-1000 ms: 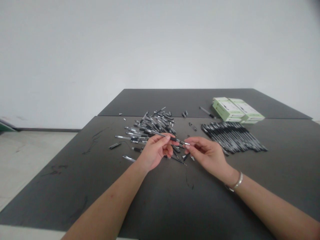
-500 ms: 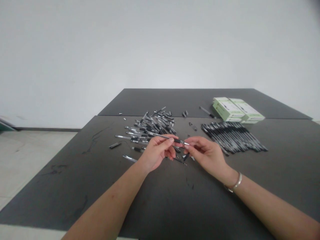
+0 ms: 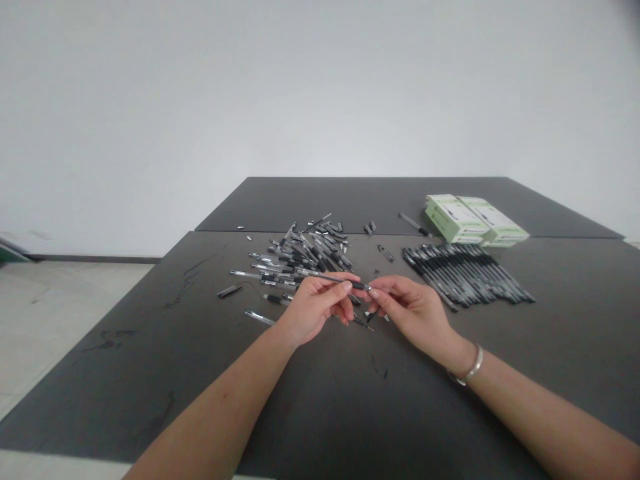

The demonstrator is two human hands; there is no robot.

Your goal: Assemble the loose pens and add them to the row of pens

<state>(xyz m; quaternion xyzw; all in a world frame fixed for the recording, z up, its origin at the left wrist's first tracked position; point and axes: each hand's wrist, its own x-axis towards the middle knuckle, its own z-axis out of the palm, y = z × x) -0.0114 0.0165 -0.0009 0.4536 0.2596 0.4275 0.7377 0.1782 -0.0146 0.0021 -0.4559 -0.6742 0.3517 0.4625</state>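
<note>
My left hand (image 3: 317, 307) is closed round a clear pen (image 3: 361, 286) with a black grip, thumb on top, the barrel slanting down to the right. At its front end, my right hand (image 3: 414, 308) pinches the pen's metal tip between thumb and fingers; the fingertips hide most of that tip. Behind and under the left hand spreads a loose pile of pens (image 3: 287, 268) and pen parts. A thin refill (image 3: 363, 325) with a pointed end shows just below the hands.
To the right lies a neat row of capped pens (image 3: 467, 275). Behind it stand green-and-white boxes (image 3: 457, 220), with a single pen (image 3: 413, 224) beside them. Loose caps (image 3: 385, 253) lie between pile and row, and another cap (image 3: 229, 291) at left. The dark table (image 3: 320, 413) has ink marks.
The pen in my left hand has shifted slightly right and down towards the right hand. Its silver tip, visible earlier, is now mostly covered by my right fingers.
</note>
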